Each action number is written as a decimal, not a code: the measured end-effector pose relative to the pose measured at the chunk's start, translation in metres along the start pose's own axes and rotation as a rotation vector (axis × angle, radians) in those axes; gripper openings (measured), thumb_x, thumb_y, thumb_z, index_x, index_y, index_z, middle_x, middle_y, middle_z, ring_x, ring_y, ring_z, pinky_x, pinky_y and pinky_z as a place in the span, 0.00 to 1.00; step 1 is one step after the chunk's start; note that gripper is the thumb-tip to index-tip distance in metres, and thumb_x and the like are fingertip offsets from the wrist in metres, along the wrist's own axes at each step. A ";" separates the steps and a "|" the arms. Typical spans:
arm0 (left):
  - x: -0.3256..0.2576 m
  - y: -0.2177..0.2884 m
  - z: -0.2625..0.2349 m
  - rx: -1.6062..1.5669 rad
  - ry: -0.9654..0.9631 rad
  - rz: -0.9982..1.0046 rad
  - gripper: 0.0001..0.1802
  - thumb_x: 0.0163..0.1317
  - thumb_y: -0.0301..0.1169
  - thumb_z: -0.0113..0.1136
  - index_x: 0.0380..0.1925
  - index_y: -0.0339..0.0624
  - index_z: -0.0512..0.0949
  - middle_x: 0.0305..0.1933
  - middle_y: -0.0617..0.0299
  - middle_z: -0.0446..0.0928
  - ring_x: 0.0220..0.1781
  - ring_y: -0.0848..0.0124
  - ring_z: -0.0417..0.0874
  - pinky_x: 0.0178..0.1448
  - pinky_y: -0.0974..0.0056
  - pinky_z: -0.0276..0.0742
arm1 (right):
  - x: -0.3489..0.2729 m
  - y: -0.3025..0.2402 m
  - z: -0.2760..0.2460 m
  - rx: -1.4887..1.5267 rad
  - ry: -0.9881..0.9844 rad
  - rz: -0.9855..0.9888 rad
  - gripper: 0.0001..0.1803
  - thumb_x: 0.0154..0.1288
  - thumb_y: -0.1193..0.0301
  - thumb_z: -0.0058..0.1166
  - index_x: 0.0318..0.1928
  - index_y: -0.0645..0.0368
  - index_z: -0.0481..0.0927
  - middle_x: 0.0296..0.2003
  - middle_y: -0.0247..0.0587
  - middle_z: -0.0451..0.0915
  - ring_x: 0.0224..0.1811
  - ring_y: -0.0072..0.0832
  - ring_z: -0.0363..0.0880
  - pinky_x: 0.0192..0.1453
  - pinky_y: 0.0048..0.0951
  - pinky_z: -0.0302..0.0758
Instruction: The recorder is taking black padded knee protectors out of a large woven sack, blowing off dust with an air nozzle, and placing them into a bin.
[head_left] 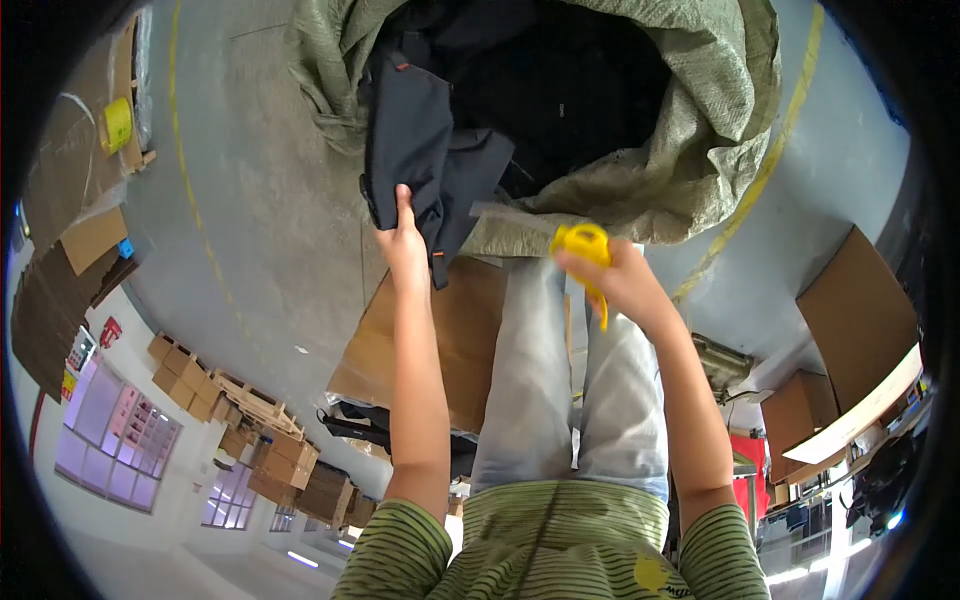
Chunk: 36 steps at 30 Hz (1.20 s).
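Note:
My left hand (402,245) is closed on a dark grey cloth item (410,135) with small orange tabs, its thumb lying on top. The frame does not show whether this item is a garment or a bag. The item hangs over the near left rim of a big woven sack (690,185). Black cloth (560,100) fills the sack's mouth. In my right hand (625,285) are yellow-handled scissors (582,243), partly smeared by motion. Their pale blades point left, toward the dark item, and appear apart from it.
A cardboard sheet (460,340) lies by my legs, with black straps (355,425) beside it. Open cardboard boxes (860,320) stand at the right. Flattened cardboard (60,310) and a yellow tape roll (117,125) are at the left. Yellow lines (190,190) cross the floor.

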<state>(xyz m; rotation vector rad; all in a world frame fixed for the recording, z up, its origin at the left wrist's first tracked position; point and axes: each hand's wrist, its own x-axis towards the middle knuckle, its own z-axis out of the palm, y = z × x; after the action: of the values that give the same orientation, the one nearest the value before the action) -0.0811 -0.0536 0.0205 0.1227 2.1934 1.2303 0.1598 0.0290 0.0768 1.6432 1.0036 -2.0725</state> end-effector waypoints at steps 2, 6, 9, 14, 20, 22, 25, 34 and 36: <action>0.018 -0.028 -0.017 -0.103 0.088 -0.054 0.23 0.63 0.40 0.56 0.47 0.29 0.73 0.49 0.54 0.76 0.42 0.67 0.78 0.50 0.68 0.71 | -0.005 -0.011 0.003 0.011 0.013 0.025 0.23 0.52 0.51 0.62 0.29 0.61 0.79 0.17 0.32 0.74 0.15 0.20 0.71 0.21 0.25 0.69; 0.020 -0.050 -0.018 -1.463 -0.508 -1.009 0.10 0.61 0.29 0.47 0.39 0.34 0.70 0.33 0.59 0.73 0.17 0.74 0.70 0.21 0.73 0.57 | 0.004 0.009 0.002 0.091 0.070 -0.013 0.25 0.52 0.49 0.62 0.29 0.62 0.78 0.17 0.31 0.73 0.14 0.19 0.70 0.20 0.23 0.68; 0.013 -0.052 -0.025 -1.484 -0.837 -1.150 0.12 0.65 0.32 0.44 0.42 0.34 0.65 0.24 0.61 0.68 0.14 0.72 0.70 0.21 0.72 0.56 | 0.001 0.000 -0.004 0.144 0.112 -0.016 0.25 0.53 0.49 0.61 0.30 0.62 0.77 0.16 0.31 0.73 0.14 0.19 0.70 0.19 0.23 0.67; 0.003 -0.046 -0.042 -1.522 -1.038 -1.037 0.12 0.69 0.33 0.40 0.39 0.33 0.64 0.19 0.60 0.66 0.13 0.72 0.70 0.21 0.72 0.56 | 0.007 0.006 -0.009 0.020 0.072 0.012 0.25 0.55 0.49 0.60 0.26 0.61 0.75 0.15 0.30 0.70 0.15 0.18 0.70 0.18 0.21 0.65; -0.043 -0.036 -0.125 -1.599 -0.877 -0.624 0.12 0.67 0.34 0.43 0.33 0.35 0.66 0.18 0.62 0.64 0.14 0.72 0.68 0.21 0.71 0.58 | 0.017 0.006 -0.005 -0.466 0.102 -0.035 0.29 0.53 0.42 0.58 0.30 0.59 0.79 0.17 0.30 0.73 0.18 0.17 0.73 0.20 0.20 0.71; -0.071 -0.023 -0.175 -1.458 -0.552 -0.378 0.09 0.64 0.34 0.49 0.32 0.40 0.70 0.18 0.62 0.66 0.14 0.74 0.66 0.22 0.72 0.55 | 0.029 0.005 -0.018 -0.361 0.015 0.014 0.27 0.56 0.44 0.55 0.33 0.58 0.79 0.17 0.32 0.73 0.15 0.18 0.72 0.19 0.18 0.69; -0.156 -0.037 -0.305 -0.712 0.554 -0.409 0.35 0.56 0.51 0.50 0.57 0.38 0.64 0.49 0.52 0.74 0.47 0.56 0.77 0.53 0.53 0.75 | 0.029 -0.031 0.009 -0.426 -0.135 0.037 0.25 0.58 0.46 0.54 0.34 0.58 0.79 0.18 0.35 0.75 0.13 0.18 0.72 0.18 0.17 0.67; -0.474 -0.187 -0.350 -1.266 0.941 -0.464 0.19 0.60 0.43 0.52 0.46 0.44 0.75 0.45 0.63 0.77 0.43 0.66 0.75 0.46 0.61 0.70 | 0.045 -0.041 0.115 -0.721 -0.333 -0.064 0.24 0.62 0.50 0.52 0.39 0.60 0.78 0.19 0.36 0.77 0.14 0.15 0.70 0.20 0.16 0.65; -0.476 -0.217 -0.291 -1.253 1.041 -0.766 0.16 0.62 0.41 0.49 0.44 0.44 0.76 0.44 0.62 0.77 0.40 0.67 0.75 0.42 0.60 0.71 | 0.045 -0.036 0.111 -0.752 -0.311 -0.064 0.23 0.62 0.50 0.52 0.39 0.60 0.78 0.19 0.36 0.77 0.14 0.15 0.70 0.20 0.16 0.64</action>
<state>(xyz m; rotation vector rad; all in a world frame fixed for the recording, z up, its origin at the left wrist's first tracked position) 0.1878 -0.5639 0.1791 -1.9704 1.3119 2.0792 0.0435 -0.0136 0.0567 0.8906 1.4803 -1.6007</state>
